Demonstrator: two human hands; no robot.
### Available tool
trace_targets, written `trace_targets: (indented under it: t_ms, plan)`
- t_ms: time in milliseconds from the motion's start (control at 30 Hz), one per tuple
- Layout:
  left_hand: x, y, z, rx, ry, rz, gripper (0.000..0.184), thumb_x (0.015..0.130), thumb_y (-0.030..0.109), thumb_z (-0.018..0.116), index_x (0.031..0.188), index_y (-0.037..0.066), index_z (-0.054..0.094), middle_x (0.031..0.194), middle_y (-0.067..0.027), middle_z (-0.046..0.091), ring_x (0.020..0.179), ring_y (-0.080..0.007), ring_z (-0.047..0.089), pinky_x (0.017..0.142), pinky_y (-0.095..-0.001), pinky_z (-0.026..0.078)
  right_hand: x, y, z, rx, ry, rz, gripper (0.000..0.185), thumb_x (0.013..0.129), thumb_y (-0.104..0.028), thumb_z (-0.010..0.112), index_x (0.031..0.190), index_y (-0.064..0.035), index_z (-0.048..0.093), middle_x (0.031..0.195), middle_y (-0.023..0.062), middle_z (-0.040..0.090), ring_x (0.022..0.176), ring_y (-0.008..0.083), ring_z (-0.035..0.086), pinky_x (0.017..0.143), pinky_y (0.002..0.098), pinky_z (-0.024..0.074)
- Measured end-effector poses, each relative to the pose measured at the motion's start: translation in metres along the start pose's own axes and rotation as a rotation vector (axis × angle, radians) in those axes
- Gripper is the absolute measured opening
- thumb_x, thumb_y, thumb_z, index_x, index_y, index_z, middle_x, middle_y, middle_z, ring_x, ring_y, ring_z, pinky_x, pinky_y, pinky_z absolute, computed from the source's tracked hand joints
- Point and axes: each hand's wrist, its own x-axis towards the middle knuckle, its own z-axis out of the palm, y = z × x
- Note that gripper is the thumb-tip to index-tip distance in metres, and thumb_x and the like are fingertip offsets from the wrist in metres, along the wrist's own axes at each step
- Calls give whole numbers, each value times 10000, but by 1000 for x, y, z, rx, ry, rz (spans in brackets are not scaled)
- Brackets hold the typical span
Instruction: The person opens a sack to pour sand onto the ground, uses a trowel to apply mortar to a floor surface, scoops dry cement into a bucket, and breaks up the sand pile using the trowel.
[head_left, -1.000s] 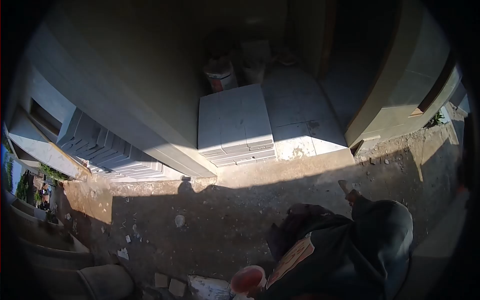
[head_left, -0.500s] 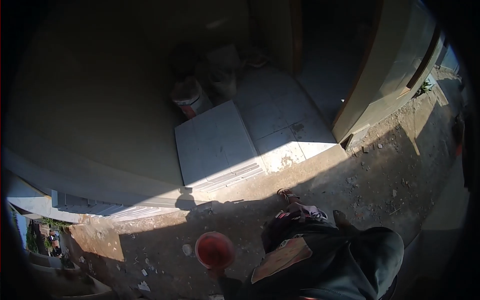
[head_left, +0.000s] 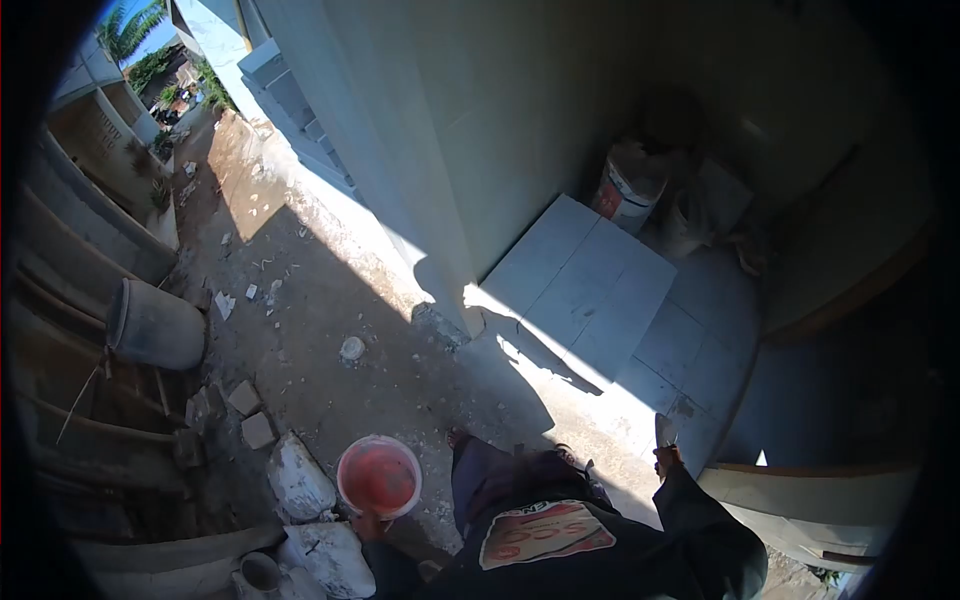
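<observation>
My left hand (head_left: 370, 525) grips a red bucket (head_left: 380, 478) by its near rim, at the lower middle of the view. Its pale rim faces up and the inside has a whitish residue. Stretched out to the right, my right hand (head_left: 667, 461) is closed on what looks like a trowel (head_left: 665, 430), its flat pale blade pointing away from me. The trowel shows in front of the sunlit edge of the tiled floor (head_left: 690, 360); whether it touches anything I cannot tell.
Large grey tiles (head_left: 585, 290) are stacked by the wall, with an open white bucket (head_left: 630, 190) and sacks behind. Left of me are a big grey drum (head_left: 160, 325), blocks (head_left: 257, 430) and white sacks (head_left: 302, 478). Rubble litters the dirt path (head_left: 300, 350).
My view has turned left along the path, so the tile stack now lies to the right. The red bucket stays in my left hand. My right hand with the trowel has come into view.
</observation>
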Motion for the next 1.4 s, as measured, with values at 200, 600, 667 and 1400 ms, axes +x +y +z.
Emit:
trace_targets:
  t_ms: [200, 600, 667, 1400]
  plan:
    - [2, -47, -52, -301, 161, -228, 581, 689, 80, 608, 1247, 19, 460, 1095, -182, 560, 850, -348, 636, 614, -473, 558, 67, -152, 132, -167, -269, -152, 275, 747, -144, 602, 1007, -73, 545, 771, 71, 498, 641, 210, 500, 557, 354, 392]
    - [74, -62, -90, 1050, 403, -699, 338, 749, 286, 724, 1022, 102, 645, 808, -81, 670, 797, -233, 673, 703, -380, 547, 43, -283, 422, -588, -626, 35, 387, 762, -147, 572, 1129, -24, 568, 927, 125, 579, 786, 264, 568, 681, 385, 458]
    - [97, -55, -82, 817, 515, -675, 324, 721, 257, 678, 952, 31, 657, 787, -100, 677, 733, -266, 680, 661, -415, 555, 44, -299, 449, -685, -655, 75, 350, 774, -153, 574, 1096, -17, 578, 894, 133, 583, 758, 276, 575, 657, 398, 465]
    - [609, 391, -38, -422, 744, -359, 369, 637, 10, 542, 993, -64, 474, 785, -183, 571, 543, -271, 566, 500, -447, 525, -171, -783, 1274, -809, -819, -588, 300, 897, -249, 551, 811, 39, 544, 590, 96, 524, 458, 188, 477, 425, 352, 375]
